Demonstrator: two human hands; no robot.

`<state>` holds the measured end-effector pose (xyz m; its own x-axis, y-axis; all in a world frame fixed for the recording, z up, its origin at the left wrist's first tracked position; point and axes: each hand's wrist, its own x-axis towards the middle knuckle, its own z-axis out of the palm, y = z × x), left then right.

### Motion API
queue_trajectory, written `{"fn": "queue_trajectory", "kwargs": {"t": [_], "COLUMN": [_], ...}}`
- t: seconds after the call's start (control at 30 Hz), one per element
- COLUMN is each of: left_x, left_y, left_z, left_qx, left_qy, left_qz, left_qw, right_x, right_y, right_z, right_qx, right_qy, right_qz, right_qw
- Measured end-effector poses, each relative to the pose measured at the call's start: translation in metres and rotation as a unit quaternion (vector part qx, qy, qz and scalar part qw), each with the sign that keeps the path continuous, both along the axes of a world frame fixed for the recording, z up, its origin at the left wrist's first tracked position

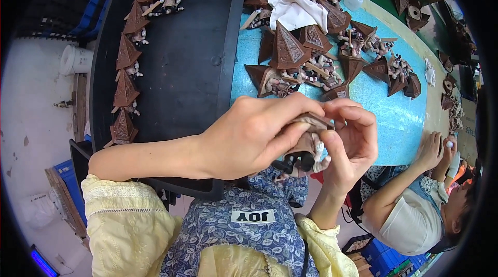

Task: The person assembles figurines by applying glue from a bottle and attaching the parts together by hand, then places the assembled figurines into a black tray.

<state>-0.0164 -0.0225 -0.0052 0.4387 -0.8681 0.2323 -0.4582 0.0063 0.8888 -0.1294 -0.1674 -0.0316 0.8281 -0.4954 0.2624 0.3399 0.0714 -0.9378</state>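
A black tray (192,43), its near side partly hidden behind the left forearm. Beside it, a blue work surface (397,134) bears a heap of brown-peaked figurines (290,51), overlapping too much to count. At right, a co-worker (407,220) runs into the dark rim. The left hand (264,126) reaches in sideways; the right hand (355,139) rises from below, fingers curled. Together they grip one small figurine (302,148) at the surface's near edge, its top partly covered by fingers.
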Motion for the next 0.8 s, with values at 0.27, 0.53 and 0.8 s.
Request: {"fn": "queue_trajectory", "kwargs": {"t": [0.27, 0.53, 0.8], "left_x": [0.005, 0.002, 0.002], "left_y": [-0.001, -0.007, -0.007], "left_z": [-0.001, 0.003, 0.004], "left_qx": [0.021, 0.016, 0.029], "left_qy": [0.140, 0.057, -0.046], "left_qz": [-0.017, 0.011, 0.014], "left_qw": [0.990, 0.998, 0.998], "right_x": [-0.012, -0.015, -0.015], "right_y": [0.005, 0.012, 0.015], "right_z": [-0.004, -0.005, -0.010], "right_qx": [0.076, 0.050, 0.064], "right_qy": [0.014, 0.003, 0.015], "right_qz": [-0.010, -0.046, -0.065], "right_qw": [0.997, 0.998, 0.996]}}
